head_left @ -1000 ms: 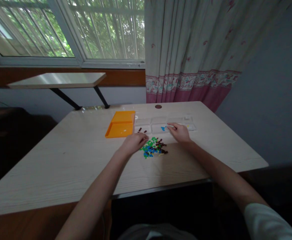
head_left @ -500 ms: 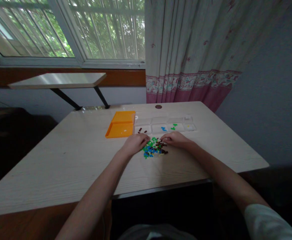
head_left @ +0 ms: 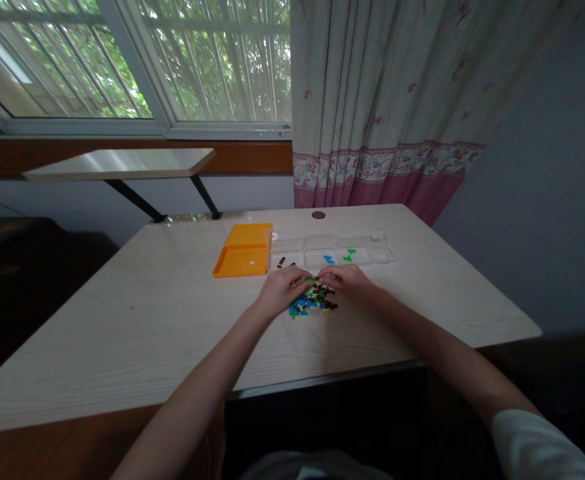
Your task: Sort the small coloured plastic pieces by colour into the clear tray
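A loose pile of small plastic pieces (head_left: 312, 303) in green, blue, brown and some yellow lies on the table. My left hand (head_left: 285, 288) is over the pile's left far side, its fingers bent and closed. My right hand (head_left: 346, 280) is at the far right side, with thumb and fingers pinched together. The fingertips of both hands nearly meet above the far edge of the pile. Whatever they hold is too small to name. Just beyond the hands is a clear compartment tray (head_left: 329, 245), with brown, blue, green and yellow pieces in separate near compartments.
An open orange case (head_left: 245, 248) stands left of the clear tray, a small white bit inside it. The pale wooden table (head_left: 172, 320) extends to both sides. A raised shelf (head_left: 122, 162) on black supports is at the back left, near the window. A curtain (head_left: 372, 133) hangs behind the table.
My left hand has moved right over the pile, covering some green pieces. My right hand has shifted slightly left, so the fingertips are now much closer together.
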`<state>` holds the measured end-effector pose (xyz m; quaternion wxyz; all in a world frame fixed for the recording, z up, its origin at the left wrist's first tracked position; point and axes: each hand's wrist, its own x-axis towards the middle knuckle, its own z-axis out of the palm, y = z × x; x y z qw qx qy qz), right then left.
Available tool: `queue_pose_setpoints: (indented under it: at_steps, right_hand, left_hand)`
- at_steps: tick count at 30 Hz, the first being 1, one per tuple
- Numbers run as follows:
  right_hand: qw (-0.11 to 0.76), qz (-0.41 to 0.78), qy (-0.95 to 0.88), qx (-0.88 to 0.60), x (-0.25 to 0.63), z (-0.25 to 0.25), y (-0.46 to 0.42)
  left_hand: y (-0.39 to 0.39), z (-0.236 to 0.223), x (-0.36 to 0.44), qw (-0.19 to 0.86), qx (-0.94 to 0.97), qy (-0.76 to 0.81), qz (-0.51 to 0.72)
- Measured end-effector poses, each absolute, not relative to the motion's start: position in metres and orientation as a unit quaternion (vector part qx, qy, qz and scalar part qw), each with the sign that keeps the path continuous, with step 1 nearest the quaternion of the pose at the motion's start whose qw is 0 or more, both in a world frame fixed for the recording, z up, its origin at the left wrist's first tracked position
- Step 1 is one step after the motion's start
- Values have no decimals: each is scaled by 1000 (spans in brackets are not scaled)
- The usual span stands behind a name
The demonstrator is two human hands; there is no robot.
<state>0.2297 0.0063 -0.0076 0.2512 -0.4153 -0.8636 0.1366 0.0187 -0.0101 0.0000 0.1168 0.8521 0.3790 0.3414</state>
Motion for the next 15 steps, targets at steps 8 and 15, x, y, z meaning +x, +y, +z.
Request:
queue_pose_setpoints:
  at_steps: [8, 15]
  right_hand:
    - [241, 125, -879, -392, 228, -10, 4]
    - [209, 124, -873, -423, 232, -5, 7]
  left_hand:
    - [-13, 2, 22, 110, 859, 378, 328]
    - [-13, 4, 19, 104, 863, 382, 314]
